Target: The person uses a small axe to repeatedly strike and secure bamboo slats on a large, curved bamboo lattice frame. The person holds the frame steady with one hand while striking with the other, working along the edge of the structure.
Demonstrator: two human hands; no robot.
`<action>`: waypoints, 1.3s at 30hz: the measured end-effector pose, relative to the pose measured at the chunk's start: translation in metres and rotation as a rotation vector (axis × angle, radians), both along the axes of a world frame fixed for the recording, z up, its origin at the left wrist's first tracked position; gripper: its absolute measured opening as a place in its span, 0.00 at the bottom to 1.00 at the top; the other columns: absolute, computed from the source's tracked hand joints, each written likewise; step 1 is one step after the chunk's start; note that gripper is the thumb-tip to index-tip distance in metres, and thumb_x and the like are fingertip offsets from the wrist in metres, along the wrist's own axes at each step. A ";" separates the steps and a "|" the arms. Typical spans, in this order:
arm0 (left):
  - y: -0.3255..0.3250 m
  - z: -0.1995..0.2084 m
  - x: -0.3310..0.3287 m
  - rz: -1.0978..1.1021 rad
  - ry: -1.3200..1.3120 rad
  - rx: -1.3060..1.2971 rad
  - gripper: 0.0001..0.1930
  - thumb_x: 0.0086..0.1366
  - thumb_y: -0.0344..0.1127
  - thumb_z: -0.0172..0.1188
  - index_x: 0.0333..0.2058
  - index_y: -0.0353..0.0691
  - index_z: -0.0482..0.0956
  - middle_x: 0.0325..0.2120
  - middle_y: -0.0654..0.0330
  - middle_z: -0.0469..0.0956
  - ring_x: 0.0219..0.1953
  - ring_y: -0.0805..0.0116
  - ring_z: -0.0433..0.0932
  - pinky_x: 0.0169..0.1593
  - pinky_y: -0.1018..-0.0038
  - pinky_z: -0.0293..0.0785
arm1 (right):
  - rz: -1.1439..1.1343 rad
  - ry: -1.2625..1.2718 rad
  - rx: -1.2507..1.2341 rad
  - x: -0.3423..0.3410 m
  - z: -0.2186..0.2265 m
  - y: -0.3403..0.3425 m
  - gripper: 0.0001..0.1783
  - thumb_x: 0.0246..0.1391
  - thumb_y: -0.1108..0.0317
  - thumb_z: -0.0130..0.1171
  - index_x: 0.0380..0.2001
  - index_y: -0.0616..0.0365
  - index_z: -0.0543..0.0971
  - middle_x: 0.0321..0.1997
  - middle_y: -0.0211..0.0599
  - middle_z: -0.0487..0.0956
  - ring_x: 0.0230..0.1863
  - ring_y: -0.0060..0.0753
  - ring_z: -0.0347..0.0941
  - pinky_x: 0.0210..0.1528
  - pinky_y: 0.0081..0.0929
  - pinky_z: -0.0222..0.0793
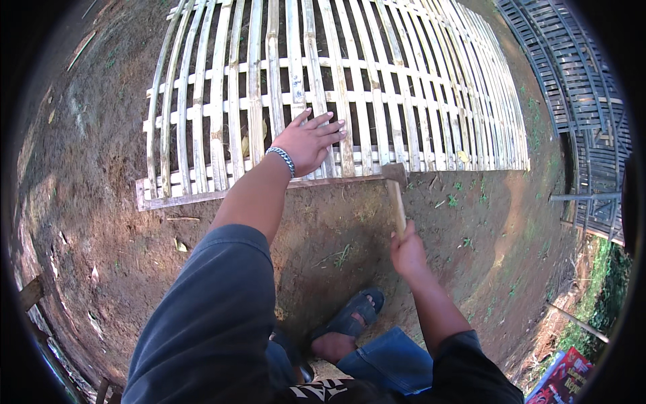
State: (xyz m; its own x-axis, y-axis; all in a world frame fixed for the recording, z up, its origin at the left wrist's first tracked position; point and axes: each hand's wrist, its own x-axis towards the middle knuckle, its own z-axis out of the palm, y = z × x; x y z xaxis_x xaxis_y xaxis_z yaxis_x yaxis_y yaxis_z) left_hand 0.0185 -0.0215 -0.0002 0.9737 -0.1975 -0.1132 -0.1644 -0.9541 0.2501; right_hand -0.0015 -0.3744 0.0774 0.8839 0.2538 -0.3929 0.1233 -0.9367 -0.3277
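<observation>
A woven panel of pale bamboo slats (256, 101) lies ahead of me, long strips laced over crosswise ones. Flat on its slats near the front edge rests my left hand (308, 141), fingers spread, a chain bracelet (281, 160) on the wrist. My right hand (408, 252) is wrapped round the wooden handle of a hatchet (397, 192). The hatchet's dark metal head is up at the panel's near edge, right of my left hand; whether it touches the slats I cannot tell. Along that edge runs a brown wooden board (165, 201), beneath the slat ends.
Bare brown soil (316, 236) with small weeds and dry leaves surrounds the panel. Darker slatted panels (592, 101) stand at the right. My sandalled foot (350, 316) is below the hatchet. A red and blue printed sheet (562, 377) lies at lower right, near a thin pole (579, 323).
</observation>
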 end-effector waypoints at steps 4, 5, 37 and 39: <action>0.009 -0.002 0.005 0.014 -0.028 0.007 0.29 0.75 0.42 0.41 0.73 0.59 0.59 0.76 0.73 0.54 0.78 0.67 0.47 0.80 0.54 0.38 | -0.089 -0.015 0.135 -0.002 0.006 0.009 0.24 0.64 0.63 0.58 0.59 0.61 0.67 0.38 0.65 0.81 0.43 0.73 0.78 0.44 0.59 0.73; 0.005 -0.007 -0.004 0.009 -0.014 -0.012 0.28 0.75 0.41 0.40 0.73 0.59 0.58 0.76 0.73 0.53 0.78 0.67 0.47 0.80 0.56 0.35 | -0.047 0.032 0.085 -0.009 -0.003 0.002 0.23 0.63 0.64 0.58 0.58 0.60 0.67 0.38 0.64 0.81 0.43 0.73 0.78 0.44 0.60 0.73; -0.103 0.033 -0.136 0.364 0.693 -0.536 0.28 0.72 0.54 0.51 0.61 0.42 0.77 0.63 0.44 0.73 0.64 0.43 0.72 0.67 0.57 0.67 | -0.343 0.029 -0.372 -0.070 0.135 -0.353 0.26 0.53 0.67 0.63 0.56 0.55 0.73 0.49 0.56 0.80 0.47 0.61 0.80 0.47 0.51 0.76; -0.096 0.044 -0.157 0.457 0.677 -0.366 0.28 0.71 0.54 0.51 0.61 0.42 0.77 0.62 0.43 0.74 0.63 0.43 0.73 0.67 0.56 0.68 | -0.114 -0.040 -0.245 -0.030 0.121 -0.295 0.29 0.51 0.68 0.63 0.58 0.52 0.71 0.47 0.54 0.80 0.48 0.60 0.80 0.47 0.53 0.76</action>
State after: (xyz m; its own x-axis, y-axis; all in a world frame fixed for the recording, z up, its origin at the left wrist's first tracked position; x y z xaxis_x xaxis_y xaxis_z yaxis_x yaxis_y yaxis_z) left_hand -0.1381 -0.1176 0.0433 0.7135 0.0571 -0.6983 0.5056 -0.7319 0.4568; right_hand -0.0310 -0.6692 0.1987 0.9175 0.0532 -0.3942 0.0207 -0.9961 -0.0863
